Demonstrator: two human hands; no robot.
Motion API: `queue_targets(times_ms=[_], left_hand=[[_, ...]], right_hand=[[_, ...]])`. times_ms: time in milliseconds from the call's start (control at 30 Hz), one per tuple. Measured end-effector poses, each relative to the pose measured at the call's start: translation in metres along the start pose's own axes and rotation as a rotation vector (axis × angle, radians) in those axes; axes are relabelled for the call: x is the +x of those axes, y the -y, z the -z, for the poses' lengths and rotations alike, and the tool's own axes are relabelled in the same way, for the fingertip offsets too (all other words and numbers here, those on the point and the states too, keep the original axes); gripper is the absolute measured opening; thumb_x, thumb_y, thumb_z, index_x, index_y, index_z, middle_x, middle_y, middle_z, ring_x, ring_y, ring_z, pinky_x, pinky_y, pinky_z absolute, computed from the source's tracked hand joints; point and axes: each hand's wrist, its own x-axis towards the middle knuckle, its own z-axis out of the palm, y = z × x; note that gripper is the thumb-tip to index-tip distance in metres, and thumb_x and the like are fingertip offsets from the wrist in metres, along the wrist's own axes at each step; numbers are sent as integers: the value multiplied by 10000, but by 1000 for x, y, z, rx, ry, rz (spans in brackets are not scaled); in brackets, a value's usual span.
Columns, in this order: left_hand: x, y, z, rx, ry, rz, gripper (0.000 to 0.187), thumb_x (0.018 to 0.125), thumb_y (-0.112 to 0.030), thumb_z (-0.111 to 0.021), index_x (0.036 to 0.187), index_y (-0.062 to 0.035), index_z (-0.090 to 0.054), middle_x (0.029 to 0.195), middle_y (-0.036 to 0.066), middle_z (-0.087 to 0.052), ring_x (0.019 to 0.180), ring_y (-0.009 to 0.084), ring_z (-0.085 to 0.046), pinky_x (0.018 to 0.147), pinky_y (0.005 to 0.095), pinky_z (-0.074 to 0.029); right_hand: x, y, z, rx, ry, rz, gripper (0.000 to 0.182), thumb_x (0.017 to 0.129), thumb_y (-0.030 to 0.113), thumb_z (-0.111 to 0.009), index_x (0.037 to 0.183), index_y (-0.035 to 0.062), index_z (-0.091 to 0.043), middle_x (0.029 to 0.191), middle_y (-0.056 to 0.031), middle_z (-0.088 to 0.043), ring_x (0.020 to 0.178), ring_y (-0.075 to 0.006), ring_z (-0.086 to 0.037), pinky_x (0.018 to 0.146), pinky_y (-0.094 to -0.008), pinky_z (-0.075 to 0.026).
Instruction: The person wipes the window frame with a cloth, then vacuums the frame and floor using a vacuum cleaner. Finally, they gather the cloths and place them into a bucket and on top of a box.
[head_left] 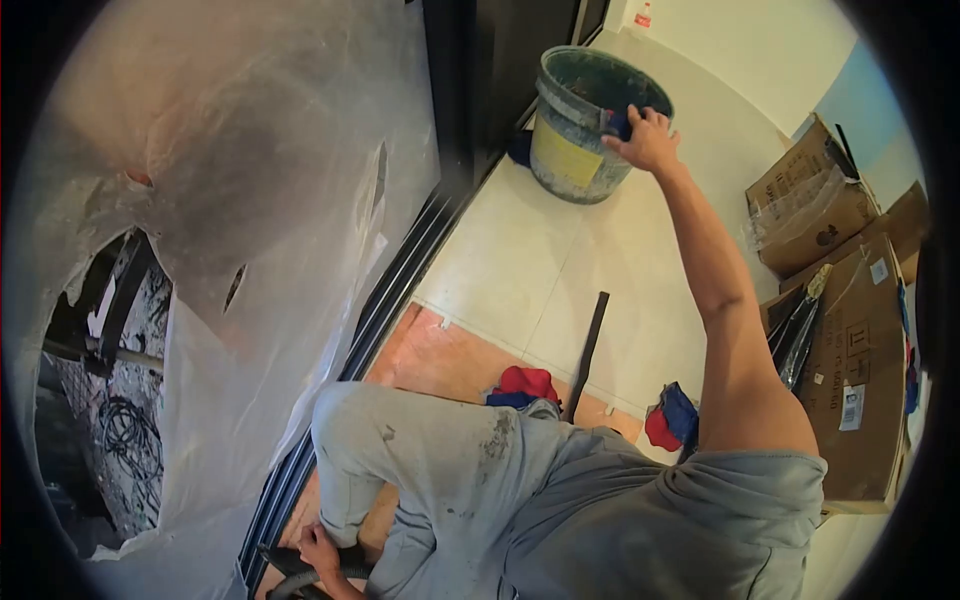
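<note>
My right hand [648, 143] is stretched out to the near rim of a dirty green bucket [575, 165] with a yellow label. Its fingers curl over the rim, and a dark blue patch, perhaps cloth, shows between thumb and fingers. Down at the lower left, beside my bent knee, my left hand [318, 550] is closed. A black curved tool with a ribbed hose [290, 580] lies right by it; what the fingers hold cannot be made out. A dark flat bar [588, 350] lies on the floor near my lap.
A torn plastic sheet [280, 150] hangs at the left, alongside a black door track [400, 275]. Red and blue cloths [525, 385] lie near my legs. Cardboard boxes [850, 370] stand at the right. A small red-labelled bottle [643, 15] stands at the far wall.
</note>
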Motion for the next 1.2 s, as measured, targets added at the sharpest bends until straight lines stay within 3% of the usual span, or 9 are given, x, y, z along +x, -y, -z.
queue_targets(times_ms=[133,167,267,333,433,633,800,967,1200], left_hand=[[-1,-3,1,39,22,46,335,926,-333,-564,1041,-50,-701,997,209,-685,967,371,-604,897,471,-442],[0,-1,0,42,20,41,339,930,-335,-564,1049,-49,-702,1004,210,-685,971,372,-604,902,469,-441],[5,10,-1,26,35,15,346,939,-342,-564,1045,-46,-708,1010,209,-690,982,370,-606,909,466,-439],[6,10,-4,-19,48,-1,345,941,-346,-569,1028,-45,-713,999,202,-694,985,364,-605,916,464,-434],[-1,0,-2,-37,-23,20,325,926,-352,-609,979,-53,-726,941,165,-705,955,327,-596,915,443,-425],[-10,-19,9,-40,-44,52,309,910,-368,-645,965,-77,-732,916,135,-697,958,299,-581,916,404,-417],[-9,-5,8,-244,-33,84,267,899,-317,-674,953,-61,-727,901,137,-682,943,270,-556,921,397,-414],[-2,3,1,-310,-33,76,268,889,-301,-692,948,-41,-716,883,130,-674,919,272,-563,890,390,-447],[-12,0,5,-567,-34,61,283,855,-234,-730,1031,-12,-717,978,119,-729,922,196,-674,843,340,-523]], right_hand=[[-31,2,4,177,-420,103,644,846,476,-696,1365,124,-547,1387,-142,-520,1302,-337,-448,1056,-630,-299],[-60,16,19,294,-501,177,418,856,335,-708,1194,96,-648,1211,-145,-628,1158,-334,-552,993,-523,-400],[-156,26,-25,531,154,321,53,788,108,-690,794,55,-690,904,-171,-667,936,-352,-622,824,-424,-498],[-233,37,-45,442,681,590,101,745,151,-698,794,63,-692,932,-171,-661,961,-344,-619,867,-439,-510],[-305,58,-52,268,943,513,443,789,432,-761,1060,86,-716,1040,-201,-677,1072,-364,-624,899,-449,-527],[-333,80,-89,357,1218,586,372,799,357,-723,927,8,-729,892,-171,-719,823,-318,-698,744,-428,-541],[-253,63,-123,1165,1181,-284,240,802,188,-623,937,3,-694,860,-105,-692,768,-236,-678,719,-399,-533],[-194,103,34,1645,1236,-335,437,829,165,-582,1228,-13,-576,1136,-145,-678,1046,-251,-649,943,-389,-504],[-254,216,144,1844,1491,159,699,763,146,-661,1391,-61,-433,1336,-189,-580,1202,-305,-597,1067,-412,-447]])
